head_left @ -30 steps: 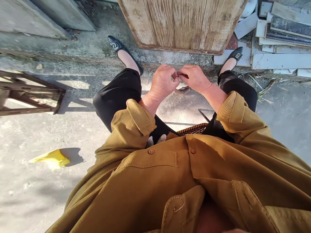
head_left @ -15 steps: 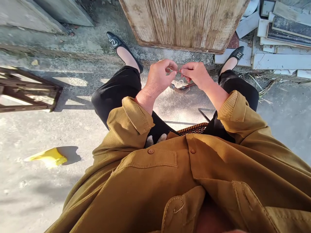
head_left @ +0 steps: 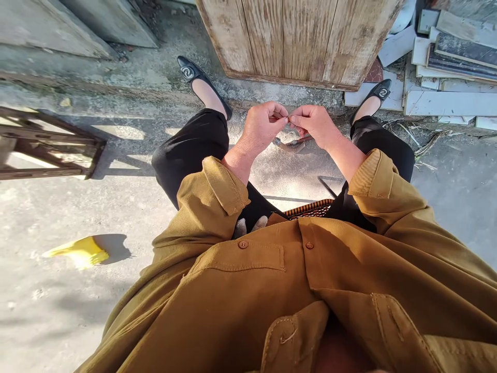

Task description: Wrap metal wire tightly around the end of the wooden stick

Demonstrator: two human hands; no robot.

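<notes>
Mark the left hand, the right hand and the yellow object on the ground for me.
Left hand (head_left: 261, 125), head view: back of the hand.
Right hand (head_left: 315, 125), head view: back of the hand.
Yellow object (head_left: 82, 252), head view: its broad middle part.

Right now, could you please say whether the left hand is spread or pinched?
Pinched: the left hand has thumb and forefinger tips together, near the right hand; anything held is unclear.

Sunlit concrete floor (head_left: 132, 207) beside a stained step (head_left: 163, 77)
Weathered wood panel (head_left: 306, 41) at top centre, grey slabs (head_left: 50, 26) at top left, pale tiles (head_left: 450, 103) heaped at right; at left, a wooden frame (head_left: 42, 133) beside barred shadows (head_left: 120, 150) and bright sun patches (head_left: 118, 131).
</notes>
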